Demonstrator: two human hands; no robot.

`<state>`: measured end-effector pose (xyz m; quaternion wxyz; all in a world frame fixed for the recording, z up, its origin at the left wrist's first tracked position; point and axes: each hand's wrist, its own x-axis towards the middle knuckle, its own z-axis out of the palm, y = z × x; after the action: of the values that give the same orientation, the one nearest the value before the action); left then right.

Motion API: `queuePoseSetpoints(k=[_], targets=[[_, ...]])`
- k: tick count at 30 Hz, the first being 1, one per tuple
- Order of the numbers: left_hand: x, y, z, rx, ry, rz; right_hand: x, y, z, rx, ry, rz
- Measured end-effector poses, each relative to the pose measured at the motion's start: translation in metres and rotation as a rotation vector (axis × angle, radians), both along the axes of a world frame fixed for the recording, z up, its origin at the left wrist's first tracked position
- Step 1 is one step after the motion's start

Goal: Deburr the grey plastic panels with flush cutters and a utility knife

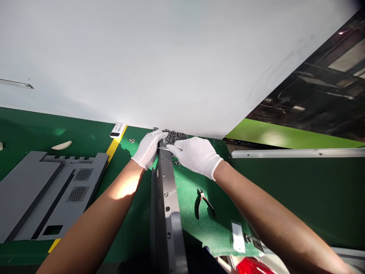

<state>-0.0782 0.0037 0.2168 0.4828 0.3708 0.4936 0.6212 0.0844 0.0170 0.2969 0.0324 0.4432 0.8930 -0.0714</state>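
A long grey plastic panel (170, 182) stands on its edge and runs away from me, with slots and small holes along its upper face. My left hand (149, 147), in a white glove, is closed around the panel's far end. Also gloved, my right hand (196, 155) is closed just right of that end. From its fingertips a thin, pale, blade-like tip (163, 148) lies across the panel; the rest is hidden in the glove. Behind both hands is a heap of small grey plastic pieces (176, 136).
Red-and-black side cutters (202, 195) lie right of the panel on the green mat (188, 182). A phone-like white item (238, 236) is nearer me. To the left are a second grey panel (31, 190) and a white labelled device (118, 130). A white wall (142, 68) rises behind.
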Motion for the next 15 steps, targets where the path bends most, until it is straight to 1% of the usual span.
queuePoseSetpoints(k=[4,10,15], targets=[[-0.001,-0.003,0.004,-0.016,0.021,0.004,-0.002,-0.002,0.002,0.025,-0.021,0.021],[-0.002,-0.008,0.012,0.002,0.071,0.021,-0.007,-0.005,0.003,0.080,-0.063,0.058],[-0.003,-0.011,0.016,-0.021,0.057,0.029,-0.008,-0.008,0.004,0.104,-0.085,0.069]])
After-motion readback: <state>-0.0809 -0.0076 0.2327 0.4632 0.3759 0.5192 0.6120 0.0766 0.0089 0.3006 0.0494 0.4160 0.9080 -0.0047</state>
